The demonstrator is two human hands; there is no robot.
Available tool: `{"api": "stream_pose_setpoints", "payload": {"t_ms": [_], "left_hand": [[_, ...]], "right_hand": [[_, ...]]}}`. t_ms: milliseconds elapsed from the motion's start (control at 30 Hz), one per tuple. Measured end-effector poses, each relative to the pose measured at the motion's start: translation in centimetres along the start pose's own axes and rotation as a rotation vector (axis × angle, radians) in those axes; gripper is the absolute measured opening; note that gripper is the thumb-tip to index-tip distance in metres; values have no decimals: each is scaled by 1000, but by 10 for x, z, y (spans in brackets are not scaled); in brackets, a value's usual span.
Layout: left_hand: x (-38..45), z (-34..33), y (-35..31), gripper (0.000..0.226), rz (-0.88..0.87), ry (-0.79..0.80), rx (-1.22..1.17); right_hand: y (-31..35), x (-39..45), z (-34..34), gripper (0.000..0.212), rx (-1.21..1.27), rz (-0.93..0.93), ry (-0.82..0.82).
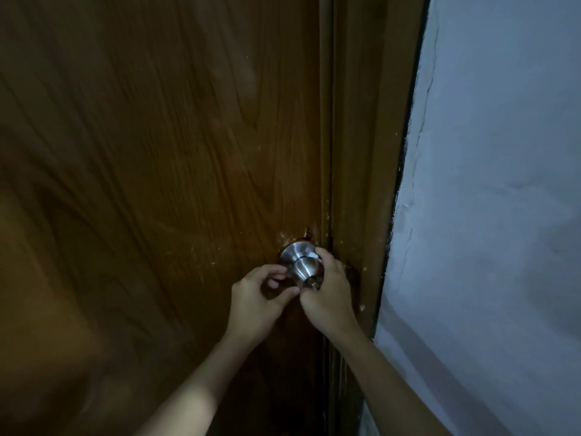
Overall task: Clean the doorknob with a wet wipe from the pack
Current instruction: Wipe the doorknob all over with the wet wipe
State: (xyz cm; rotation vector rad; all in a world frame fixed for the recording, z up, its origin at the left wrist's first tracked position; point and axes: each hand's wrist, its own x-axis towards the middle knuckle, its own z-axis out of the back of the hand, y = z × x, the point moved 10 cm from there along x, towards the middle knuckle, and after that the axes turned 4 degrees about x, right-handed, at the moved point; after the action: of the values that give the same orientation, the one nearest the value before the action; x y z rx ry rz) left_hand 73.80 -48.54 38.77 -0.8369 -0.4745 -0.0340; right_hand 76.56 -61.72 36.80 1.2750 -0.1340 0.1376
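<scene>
A round silver doorknob (304, 266) sticks out of a brown wooden door (157, 152) near its right edge. My right hand (330, 287) wraps the knob from the right, and a small bit of white wet wipe (313, 255) shows under its fingertips against the knob's neck. My left hand (257, 297) is just left of the knob, fingers curled, fingertips close to the knob's front. Whether the left hand touches the knob or the wipe is unclear. The pack of wipes is not in view.
The brown door frame (361, 152) runs down beside the door's right edge. A pale blue-white wall (487, 215) with cracked paint fills the right side. The scene is dim.
</scene>
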Motion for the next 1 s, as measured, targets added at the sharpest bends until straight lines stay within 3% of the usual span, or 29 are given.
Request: {"api": "stream_pose_setpoints", "payload": {"t_ms": [133, 233, 300, 433, 567, 700, 833, 900, 1000], "left_hand": [[0, 10, 4, 35, 22, -58, 15], [-1, 17, 11, 34, 31, -77, 44], [-3, 20, 15, 33, 35, -86, 54], [-8, 22, 21, 32, 38, -102, 72], [-13, 23, 24, 31, 49, -97, 79], [-15, 30, 27, 29, 53, -101, 77], [-14, 30, 26, 26, 45, -88, 69], [-13, 26, 24, 24, 54, -71, 59], [-11, 18, 20, 21, 59, -73, 41]], "right_hand": [[-19, -3, -5, 56, 263, -167, 8], [-42, -8, -22, 59, 758, -383, 44], [-46, -11, -37, 49, 1150, -490, 70], [-42, -14, -59, 21, 1535, -594, 85], [-51, -13, -60, 21, 1313, -574, -50], [-52, -15, -66, 31, 1401, -640, -156], [-72, -24, -60, 24, 930, -698, -120], [-77, -32, -34, 17, 664, -527, -233], [-36, -50, 23, 14, 347, -2, -504]]}}
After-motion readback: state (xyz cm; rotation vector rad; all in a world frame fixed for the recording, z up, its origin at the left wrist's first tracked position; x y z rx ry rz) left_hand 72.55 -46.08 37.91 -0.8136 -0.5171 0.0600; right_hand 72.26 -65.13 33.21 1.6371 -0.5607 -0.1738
